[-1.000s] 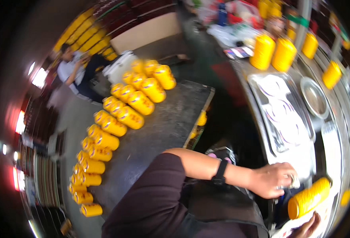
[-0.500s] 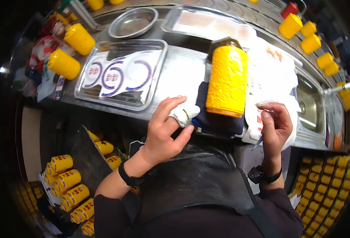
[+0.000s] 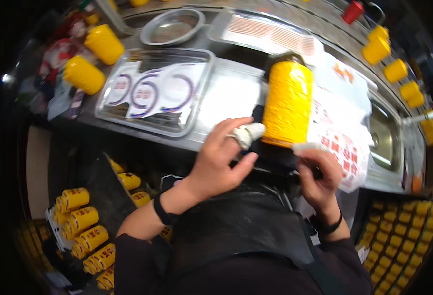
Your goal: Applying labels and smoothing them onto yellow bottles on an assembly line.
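A glossy yellow embossed jar (image 3: 289, 101) lies on its side on a dark cloth (image 3: 258, 115) at the counter's front edge. My left hand (image 3: 221, 162) is just left of its lower end, fingers apart; white wrapping (image 3: 247, 135) with a thin band covers one finger. On the jar's other side, my right hand (image 3: 320, 174) is close to its lower right edge, thumb and index finger curled together. Something white (image 3: 308, 146) shows at those fingertips, too blurred to name. White sheets with red printed marks (image 3: 341, 153) lie right of the jar.
A clear tray (image 3: 187, 129) with blue-ringed paper decals stands left, a round metal bowl (image 3: 150, 37) behind it. Another tray (image 3: 216, 30) of striped sheets is farther back. A sink (image 3: 387, 130) is at right. Yellow jars (image 3: 85, 73) stand around; several more fill racks (image 3: 403, 246) below.
My right hand has moved left to the jar's lower edge, uncovering red-printed sheets. My left hand has shifted slightly right, nearer the jar. The whole view has shifted a little.
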The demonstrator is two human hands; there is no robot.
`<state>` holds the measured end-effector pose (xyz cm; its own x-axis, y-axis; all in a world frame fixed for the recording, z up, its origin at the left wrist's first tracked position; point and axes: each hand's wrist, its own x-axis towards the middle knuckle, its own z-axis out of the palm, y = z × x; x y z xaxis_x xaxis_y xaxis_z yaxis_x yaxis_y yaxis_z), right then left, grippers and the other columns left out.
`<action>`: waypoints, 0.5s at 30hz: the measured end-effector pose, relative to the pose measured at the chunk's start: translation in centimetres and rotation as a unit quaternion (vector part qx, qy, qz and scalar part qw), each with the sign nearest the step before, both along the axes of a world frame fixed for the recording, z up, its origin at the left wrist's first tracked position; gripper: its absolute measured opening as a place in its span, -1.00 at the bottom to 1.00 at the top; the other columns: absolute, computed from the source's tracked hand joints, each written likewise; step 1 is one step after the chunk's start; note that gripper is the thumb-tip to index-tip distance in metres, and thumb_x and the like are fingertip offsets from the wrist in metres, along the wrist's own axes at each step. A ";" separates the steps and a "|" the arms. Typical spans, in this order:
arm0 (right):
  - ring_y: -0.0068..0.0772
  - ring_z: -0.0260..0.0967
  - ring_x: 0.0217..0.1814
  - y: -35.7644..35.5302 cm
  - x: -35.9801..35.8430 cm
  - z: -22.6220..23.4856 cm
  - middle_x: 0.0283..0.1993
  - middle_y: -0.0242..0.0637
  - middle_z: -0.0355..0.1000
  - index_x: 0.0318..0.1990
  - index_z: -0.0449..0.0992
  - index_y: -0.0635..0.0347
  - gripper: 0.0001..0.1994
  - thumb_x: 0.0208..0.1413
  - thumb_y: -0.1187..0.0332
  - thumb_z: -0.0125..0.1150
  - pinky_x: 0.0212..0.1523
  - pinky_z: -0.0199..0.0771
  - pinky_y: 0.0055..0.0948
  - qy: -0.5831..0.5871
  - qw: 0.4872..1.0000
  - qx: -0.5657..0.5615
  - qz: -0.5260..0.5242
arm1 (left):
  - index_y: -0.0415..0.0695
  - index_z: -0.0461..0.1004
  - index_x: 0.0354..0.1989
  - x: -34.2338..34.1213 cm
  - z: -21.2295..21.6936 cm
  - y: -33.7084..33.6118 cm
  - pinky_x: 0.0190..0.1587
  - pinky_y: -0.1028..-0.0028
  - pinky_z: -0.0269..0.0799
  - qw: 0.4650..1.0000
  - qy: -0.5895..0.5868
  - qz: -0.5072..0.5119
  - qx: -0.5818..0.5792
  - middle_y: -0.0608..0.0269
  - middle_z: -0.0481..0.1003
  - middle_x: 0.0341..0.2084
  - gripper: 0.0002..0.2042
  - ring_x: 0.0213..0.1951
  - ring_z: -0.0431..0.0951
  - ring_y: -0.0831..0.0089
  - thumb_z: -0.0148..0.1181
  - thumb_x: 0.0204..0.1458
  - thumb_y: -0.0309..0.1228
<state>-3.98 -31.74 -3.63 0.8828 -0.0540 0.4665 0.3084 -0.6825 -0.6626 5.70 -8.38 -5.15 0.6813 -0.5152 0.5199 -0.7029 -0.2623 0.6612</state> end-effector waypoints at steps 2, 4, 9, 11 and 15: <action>-0.43 0.44 -0.36 -0.7 -0.4 -1.6 -0.30 -0.21 0.51 -0.26 0.53 0.27 -0.82 -0.08 0.61 0.18 -0.33 0.41 -0.55 0.029 0.997 0.066 -0.015 | -0.27 0.44 -0.02 -0.3 -0.8 -0.2 0.12 0.25 0.32 0.999 0.020 0.000 -0.041 -0.04 0.40 0.00 -0.56 0.04 0.42 0.05 0.29 -0.16 -0.50; -0.40 0.40 -0.14 -1.4 -0.5 -2.6 -0.13 -0.20 0.44 -0.10 0.46 0.30 -0.75 0.02 0.64 0.10 -0.10 0.42 -0.48 0.005 0.989 0.145 -0.019 | -0.25 0.42 0.01 0.0 -1.8 -0.6 0.09 0.25 0.35 0.997 0.012 -0.010 -0.072 -0.04 0.39 -0.02 -0.52 0.04 0.41 0.04 0.30 -0.18 -0.49; -0.66 0.01 -0.60 -3.7 1.3 0.2 -0.55 -0.54 0.24 -0.25 0.60 0.12 -0.85 0.12 0.31 0.16 -0.63 0.07 -0.60 0.120 0.965 0.158 -0.169 | -0.29 0.37 -0.41 -0.6 -2.5 -0.1 0.01 0.15 0.33 0.981 -0.095 0.084 -0.145 -0.15 0.34 -0.07 -0.74 -0.01 0.36 -0.05 0.25 -0.29 -0.45; -0.61 0.12 -0.62 -3.4 3.4 1.5 -0.51 -0.46 0.35 -0.26 0.60 0.11 -0.85 0.12 0.30 0.16 -0.66 0.12 -0.63 0.069 0.971 0.195 -0.116 | -0.30 0.36 -0.42 -0.6 -2.2 0.2 0.04 0.18 0.29 0.990 -0.035 0.080 -0.112 -0.14 0.34 -0.09 -0.73 -0.01 0.37 -0.03 0.25 -0.31 -0.46; -0.61 0.12 -0.62 -0.8 5.5 2.1 -0.51 -0.45 0.36 -0.26 0.60 0.11 -0.85 0.12 0.30 0.16 -0.66 0.12 -0.63 0.028 0.982 0.162 -0.098 | -0.29 0.37 -0.40 -1.9 -2.1 3.3 0.04 0.17 0.29 0.983 -0.011 0.143 -0.117 -0.16 0.34 -0.09 -0.73 -0.01 0.37 -0.03 0.26 -0.29 -0.45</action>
<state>1.54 -32.57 -1.56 0.8644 -0.3626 0.3483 0.1496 -0.4759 -0.8667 3.82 -5.12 -7.30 0.7682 -0.1696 0.6173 -0.6373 -0.2940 0.7123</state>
